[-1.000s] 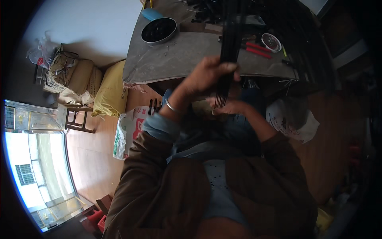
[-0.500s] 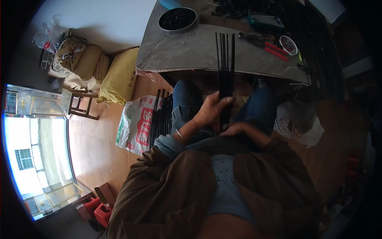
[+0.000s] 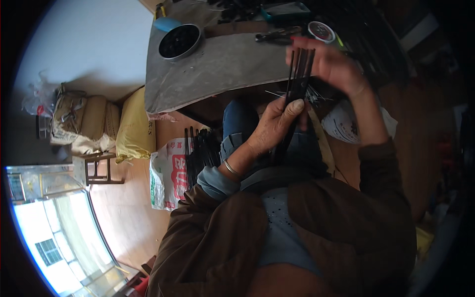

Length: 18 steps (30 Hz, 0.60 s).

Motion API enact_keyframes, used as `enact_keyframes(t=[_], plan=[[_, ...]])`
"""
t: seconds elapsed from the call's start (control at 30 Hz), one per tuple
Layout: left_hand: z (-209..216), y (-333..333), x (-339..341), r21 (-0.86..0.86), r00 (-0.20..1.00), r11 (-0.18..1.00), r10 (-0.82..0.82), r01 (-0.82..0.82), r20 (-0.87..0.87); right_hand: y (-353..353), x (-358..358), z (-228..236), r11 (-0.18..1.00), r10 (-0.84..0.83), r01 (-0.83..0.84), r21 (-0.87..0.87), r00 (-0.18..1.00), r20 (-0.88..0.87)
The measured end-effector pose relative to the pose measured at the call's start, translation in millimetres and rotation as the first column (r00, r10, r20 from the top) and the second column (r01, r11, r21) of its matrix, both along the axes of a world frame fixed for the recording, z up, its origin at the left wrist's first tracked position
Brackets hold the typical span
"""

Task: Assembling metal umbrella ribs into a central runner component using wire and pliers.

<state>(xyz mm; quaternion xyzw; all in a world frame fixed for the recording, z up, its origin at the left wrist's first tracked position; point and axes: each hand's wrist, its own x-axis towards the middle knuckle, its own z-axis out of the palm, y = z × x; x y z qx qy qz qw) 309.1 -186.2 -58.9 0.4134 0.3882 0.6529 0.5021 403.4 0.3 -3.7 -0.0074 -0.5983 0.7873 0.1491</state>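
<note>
My left hand [image 3: 271,126] is wrapped round a bundle of thin black rods [image 3: 298,74], its thumb pressed across them. The bundle stands roughly upright over my lap, and its upper ends fan slightly apart. My right hand [image 3: 337,67] is raised at those upper ends, blurred by motion. Its fingers reach out behind the tips, and nothing shows in the palm. Whether it touches the rods I cannot tell. More black rods [image 3: 200,148] lie beside my left thigh on a printed white sack [image 3: 166,173].
Ahead stands a grey-covered table [image 3: 222,67]. On it are a round bowl of black pieces [image 3: 180,42], pliers [image 3: 279,34], a small round tub [image 3: 321,31] and a teal tray [image 3: 287,11]. A yellow sack [image 3: 136,126] and a wooden stool [image 3: 101,168] stand left. A white bag [image 3: 341,126] sits right.
My right hand has risen from the lower end of the bundle to its upper ends. My left hand still grips the rods, now farther right in view. The view has shifted.
</note>
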Motion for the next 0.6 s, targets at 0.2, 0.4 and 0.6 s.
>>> enact_keyframes(t=[0.2, 0.4, 0.6], plan=[[-4, 3, 5, -0.032, 0.976, 0.999, 0.014, -0.007, 0.218, -8, -1, 57, 0.832, -0.052, 0.057, 0.552, 0.998, -0.025], [-6, 4, 9, 0.007, 0.988, 1.0, 0.014, -0.016, 0.153, -24, 11, 44, 0.879, -0.244, 0.228, 0.418, 0.97, -0.017], [2, 2, 10, -0.027, 0.968, 0.991, 0.134, -0.131, 0.213, -25, 17, 40, 0.885, -0.307, 0.267, 0.382, 0.95, 0.046]])
